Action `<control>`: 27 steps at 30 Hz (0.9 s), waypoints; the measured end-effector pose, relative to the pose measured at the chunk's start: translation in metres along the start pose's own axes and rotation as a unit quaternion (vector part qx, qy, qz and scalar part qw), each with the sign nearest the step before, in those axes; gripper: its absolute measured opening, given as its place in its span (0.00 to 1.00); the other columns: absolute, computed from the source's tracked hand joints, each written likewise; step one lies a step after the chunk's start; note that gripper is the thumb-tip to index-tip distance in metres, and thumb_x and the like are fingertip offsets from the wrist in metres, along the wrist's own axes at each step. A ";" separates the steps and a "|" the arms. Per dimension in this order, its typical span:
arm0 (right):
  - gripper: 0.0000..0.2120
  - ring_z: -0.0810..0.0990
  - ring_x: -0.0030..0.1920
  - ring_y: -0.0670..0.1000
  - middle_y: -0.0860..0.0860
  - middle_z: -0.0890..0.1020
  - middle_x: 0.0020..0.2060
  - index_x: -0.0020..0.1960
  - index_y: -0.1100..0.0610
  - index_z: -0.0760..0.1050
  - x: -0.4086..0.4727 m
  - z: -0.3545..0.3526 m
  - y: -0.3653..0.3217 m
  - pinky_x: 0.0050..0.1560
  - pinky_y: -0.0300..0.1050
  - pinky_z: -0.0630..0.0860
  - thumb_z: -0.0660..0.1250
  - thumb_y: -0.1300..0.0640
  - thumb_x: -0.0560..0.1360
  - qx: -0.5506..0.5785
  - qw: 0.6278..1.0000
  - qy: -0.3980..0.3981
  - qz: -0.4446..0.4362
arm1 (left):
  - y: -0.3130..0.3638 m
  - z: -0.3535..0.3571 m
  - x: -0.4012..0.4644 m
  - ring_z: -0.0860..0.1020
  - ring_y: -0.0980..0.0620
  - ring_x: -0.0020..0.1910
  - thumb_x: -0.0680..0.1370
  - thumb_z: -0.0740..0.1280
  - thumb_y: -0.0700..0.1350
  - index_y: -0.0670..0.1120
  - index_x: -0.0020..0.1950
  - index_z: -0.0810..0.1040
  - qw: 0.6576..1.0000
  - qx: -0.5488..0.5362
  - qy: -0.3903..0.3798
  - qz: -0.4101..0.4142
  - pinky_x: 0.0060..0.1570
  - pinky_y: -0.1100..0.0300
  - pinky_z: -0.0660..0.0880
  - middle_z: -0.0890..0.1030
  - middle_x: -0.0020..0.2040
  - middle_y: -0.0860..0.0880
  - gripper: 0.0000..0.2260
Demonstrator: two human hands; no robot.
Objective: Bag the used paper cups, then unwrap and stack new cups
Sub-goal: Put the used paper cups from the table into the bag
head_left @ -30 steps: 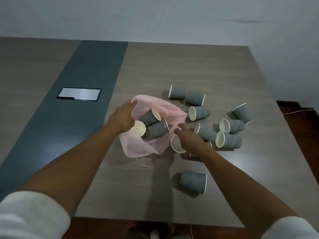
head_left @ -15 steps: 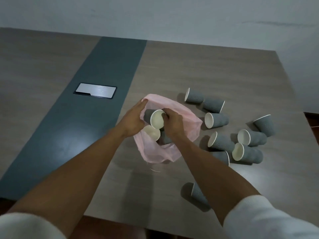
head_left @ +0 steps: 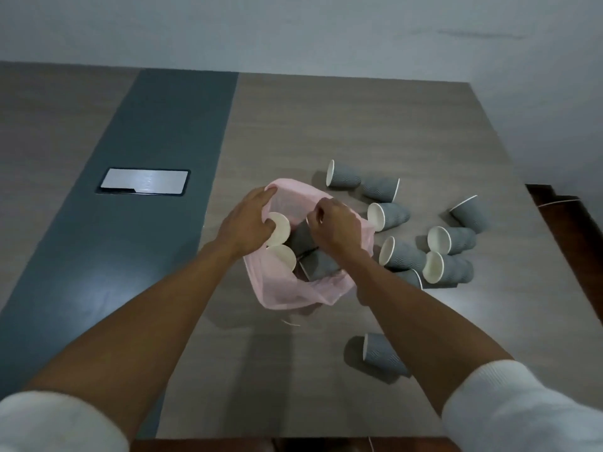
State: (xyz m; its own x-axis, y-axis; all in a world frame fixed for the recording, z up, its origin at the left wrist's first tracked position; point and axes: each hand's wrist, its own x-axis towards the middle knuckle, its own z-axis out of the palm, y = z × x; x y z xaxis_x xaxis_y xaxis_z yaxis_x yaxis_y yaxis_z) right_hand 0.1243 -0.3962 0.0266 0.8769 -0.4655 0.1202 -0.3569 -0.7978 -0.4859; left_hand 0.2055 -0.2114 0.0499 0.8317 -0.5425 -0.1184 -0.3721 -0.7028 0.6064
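Head view, right hand (head_left: 336,223) fingers curled, grip unclear, pink bag (head_left: 293,295)

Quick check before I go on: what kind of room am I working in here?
Probably an office meeting room. The long table has a grey centre strip with a flush metal cable hatch, and used paper cups lie scattered on it below a plain painted wall.
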 end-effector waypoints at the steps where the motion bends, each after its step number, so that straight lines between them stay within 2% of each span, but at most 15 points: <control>1: 0.09 0.79 0.44 0.62 0.56 0.81 0.46 0.48 0.57 0.74 -0.002 -0.010 0.013 0.42 0.52 0.73 0.60 0.51 0.78 0.006 0.999 0.028 0.017 | 0.002 0.000 0.002 0.69 0.44 0.74 0.79 0.67 0.44 0.54 0.79 0.65 1.000 0.024 0.004 0.003 0.71 0.44 0.69 0.67 0.78 0.51 0.29; 3: 0.08 0.79 0.50 0.63 0.58 0.81 0.52 0.54 0.57 0.72 0.000 -0.027 0.043 0.45 0.55 0.73 0.59 0.53 0.80 0.007 0.996 0.050 0.068 | 0.010 -0.001 0.006 0.73 0.42 0.69 0.78 0.66 0.49 0.58 0.75 0.70 0.995 0.094 0.026 0.017 0.66 0.42 0.72 0.72 0.73 0.51 0.25; 5: 0.11 0.77 0.57 0.65 0.60 0.78 0.57 0.59 0.59 0.71 0.008 -0.034 0.073 0.52 0.58 0.74 0.60 0.56 0.79 -0.007 0.992 0.036 0.121 | 0.018 -0.002 0.012 0.74 0.42 0.66 0.77 0.67 0.51 0.60 0.70 0.75 0.986 0.161 0.040 0.023 0.64 0.43 0.68 0.74 0.69 0.50 0.21; 7: 0.14 0.74 0.62 0.66 0.62 0.75 0.61 0.62 0.61 0.71 0.017 -0.035 0.100 0.58 0.59 0.73 0.62 0.57 0.78 -0.041 0.987 0.008 0.152 | 0.023 0.000 0.020 0.73 0.43 0.68 0.77 0.68 0.51 0.59 0.66 0.79 0.986 0.161 0.036 0.017 0.66 0.43 0.65 0.71 0.71 0.49 0.17; 9: 0.16 0.71 0.64 0.66 0.62 0.73 0.62 0.63 0.60 0.70 0.027 -0.031 0.119 0.62 0.59 0.70 0.63 0.57 0.77 -0.077 0.982 -0.025 0.170 | 0.024 0.004 0.028 0.70 0.43 0.72 0.77 0.69 0.50 0.58 0.62 0.83 0.988 0.153 0.024 0.011 0.70 0.42 0.63 0.65 0.78 0.49 0.14; 11: 0.17 0.71 0.64 0.65 0.61 0.73 0.62 0.63 0.59 0.71 0.038 -0.025 0.133 0.62 0.59 0.69 0.65 0.54 0.76 -0.106 0.978 -0.051 0.172 | 0.025 0.007 0.038 0.66 0.44 0.75 0.77 0.69 0.50 0.59 0.61 0.84 0.985 0.174 0.009 0.014 0.72 0.44 0.60 0.60 0.81 0.50 0.13; 14: 0.18 0.74 0.62 0.64 0.59 0.74 0.60 0.62 0.57 0.73 0.051 -0.016 0.148 0.60 0.57 0.69 0.68 0.51 0.76 -0.157 0.972 -0.067 0.162 | 0.028 0.014 0.052 0.65 0.45 0.75 0.79 0.67 0.49 0.60 0.65 0.81 0.978 0.208 -0.012 0.026 0.71 0.46 0.59 0.65 0.80 0.53 0.16; 17: 0.11 0.77 0.56 0.65 0.60 0.76 0.57 0.57 0.59 0.76 0.058 -0.014 0.157 0.56 0.55 0.70 0.65 0.60 0.75 -0.210 0.970 -0.032 0.120 | 0.028 0.018 0.066 0.68 0.44 0.71 0.81 0.63 0.43 0.57 0.69 0.79 0.979 0.200 -0.021 0.037 0.66 0.46 0.70 0.72 0.75 0.52 0.19; 19: 0.11 0.79 0.53 0.65 0.61 0.79 0.53 0.55 0.61 0.78 0.061 -0.021 0.160 0.53 0.54 0.71 0.63 0.62 0.74 -0.215 0.971 0.001 0.104 | 0.032 0.017 0.072 0.69 0.43 0.68 0.80 0.60 0.38 0.56 0.70 0.78 0.982 0.185 -0.028 0.033 0.62 0.45 0.74 0.75 0.71 0.51 0.22; 21: 0.10 0.80 0.50 0.65 0.61 0.81 0.49 0.53 0.61 0.79 0.066 -0.038 0.160 0.50 0.54 0.72 0.63 0.59 0.74 -0.147 0.981 0.058 0.111 | 0.041 0.014 0.079 0.71 0.42 0.67 0.78 0.59 0.38 0.56 0.71 0.77 0.984 0.170 -0.037 0.023 0.62 0.44 0.75 0.77 0.69 0.50 0.24; 22: 0.09 0.80 0.48 0.64 0.60 0.82 0.47 0.51 0.60 0.79 0.067 -0.048 0.156 0.47 0.53 0.73 0.63 0.59 0.74 -0.077 0.986 0.097 0.112 | 0.045 0.012 0.082 0.72 0.42 0.67 0.76 0.58 0.40 0.56 0.71 0.77 0.986 0.159 -0.041 0.015 0.62 0.44 0.75 0.77 0.69 0.50 0.25; 24: 0.07 0.80 0.43 0.55 0.55 0.83 0.42 0.47 0.59 0.80 0.070 -0.068 0.141 0.43 0.48 0.73 0.64 0.60 0.75 0.140 0.975 0.137 0.101 | 0.051 0.010 0.091 0.74 0.43 0.68 0.72 0.56 0.44 0.55 0.69 0.79 0.991 0.123 -0.049 0.003 0.65 0.45 0.75 0.78 0.69 0.50 0.27; 25: 0.06 0.78 0.39 0.49 0.52 0.82 0.38 0.44 0.59 0.81 0.069 -0.076 0.130 0.40 0.45 0.72 0.65 0.62 0.75 0.244 0.959 0.113 0.085 | 0.054 0.009 0.095 0.74 0.44 0.69 0.72 0.56 0.45 0.54 0.68 0.80 0.994 0.097 -0.052 -0.001 0.67 0.46 0.73 0.78 0.70 0.50 0.26; 27: 0.08 0.76 0.35 0.43 0.49 0.81 0.35 0.43 0.60 0.83 0.065 -0.078 0.104 0.39 0.42 0.73 0.67 0.64 0.78 0.351 0.936 -0.001 0.032 | 0.058 0.009 0.104 0.75 0.47 0.70 0.78 0.58 0.41 0.50 0.67 0.82 0.997 0.038 -0.060 -0.013 0.72 0.53 0.69 0.79 0.70 0.49 0.21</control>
State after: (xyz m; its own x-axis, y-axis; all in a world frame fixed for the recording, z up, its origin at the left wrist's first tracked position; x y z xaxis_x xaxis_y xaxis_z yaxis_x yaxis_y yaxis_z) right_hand 0.1190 -0.5386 0.0513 0.8613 -0.5033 0.0701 -0.1105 -0.3202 -0.9409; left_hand 0.2663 -0.3126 0.0662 0.7878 -0.5719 -0.2288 -0.3859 -0.7477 0.5404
